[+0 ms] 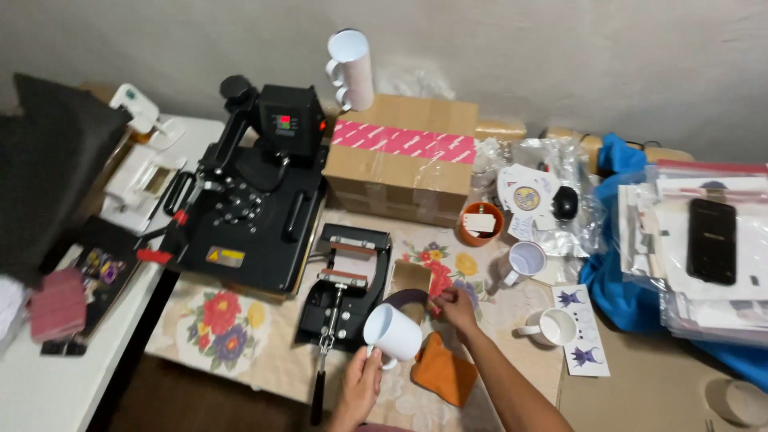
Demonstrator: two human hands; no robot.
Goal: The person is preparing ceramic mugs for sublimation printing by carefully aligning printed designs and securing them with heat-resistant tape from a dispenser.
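Note:
My left hand (359, 384) grips a white mug (392, 333) by its lower side and handle, tilted with the mouth toward the upper left. My right hand (456, 307) pinches a small red piece just to the right of the mug, over a dark curved sheet (405, 298). An orange cloth (445, 370) lies under my right forearm. A small black mug press (346, 285) sits just left of the mug.
A large black heat press (252, 204) stands at the left. A taped cardboard box (400, 160) sits behind, with stacked white mugs (352, 68) at its left. Two more white mugs (552, 326), a printed strip (582, 330), an orange bowl (481, 223) and bagged papers with a black phone (711, 240) lie to the right.

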